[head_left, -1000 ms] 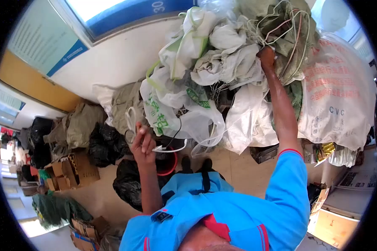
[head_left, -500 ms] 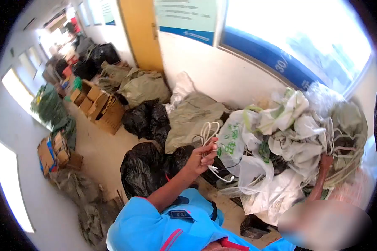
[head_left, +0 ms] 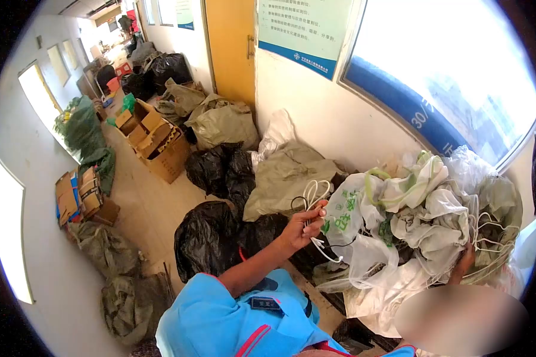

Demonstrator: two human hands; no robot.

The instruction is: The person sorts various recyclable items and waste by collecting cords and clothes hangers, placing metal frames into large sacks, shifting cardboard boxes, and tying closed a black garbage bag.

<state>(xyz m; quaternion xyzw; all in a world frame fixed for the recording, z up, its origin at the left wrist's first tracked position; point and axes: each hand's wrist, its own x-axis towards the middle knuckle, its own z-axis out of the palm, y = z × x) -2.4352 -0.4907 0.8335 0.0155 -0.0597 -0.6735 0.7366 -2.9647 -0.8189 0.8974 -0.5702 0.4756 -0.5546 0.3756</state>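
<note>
My left hand (head_left: 307,229) is closed around a looped white cable (head_left: 315,193), whose loops stand above the fingers. Its white end (head_left: 333,257) dangles below, beside a thin black cord (head_left: 342,244). Just right of that hand lies a clear plastic bag with green print (head_left: 341,211). My right hand (head_left: 466,257) reaches into a heap of crumpled white and grey bags (head_left: 438,220); its fingers are hidden there. Pale cords (head_left: 497,225) lie over the heap near it.
Black bags (head_left: 205,238) and a grey-green sack (head_left: 286,178) lie left of the heap. An open cardboard box (head_left: 161,149) stands farther along the corridor. Flattened cardboard (head_left: 80,196) and dark sacks (head_left: 134,303) line the left wall. A yellow door (head_left: 229,53) is at the back.
The view has shifted, so most things appear slightly farther right. My left hand still grips the white cable. My right hand remains among the bags, slightly lower in view.
</note>
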